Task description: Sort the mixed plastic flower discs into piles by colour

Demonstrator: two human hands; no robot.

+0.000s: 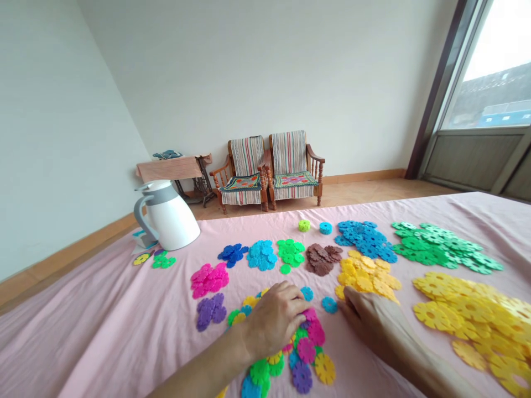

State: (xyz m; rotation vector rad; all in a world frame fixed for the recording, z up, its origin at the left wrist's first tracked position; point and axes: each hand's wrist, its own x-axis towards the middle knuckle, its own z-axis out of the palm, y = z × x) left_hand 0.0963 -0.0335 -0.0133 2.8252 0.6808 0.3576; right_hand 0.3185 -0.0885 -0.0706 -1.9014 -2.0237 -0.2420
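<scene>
Over a mixed-colour pile of flower-shaped plastic discs [306,350], my left hand [279,315] rests palm down with its fingers slightly apart, hiding part of the pile. My right hand [365,312] touches the near-left edge of a yellow-orange disc pile [367,273]. Its fingers are curled together, and whatever is in them is hidden. A single blue disc [329,304] lies just left of my right fingertips. Another blue disc [307,293] is beside my left fingers.
Sorted piles surround the hands: pink [209,279], purple [211,310], dark blue [233,254], light blue [261,255], green [291,252], brown [322,258] and large yellow [477,315]. A white jug [172,218] stands at the left on the pink cloth [157,326]. Two chairs [290,166] stand beyond.
</scene>
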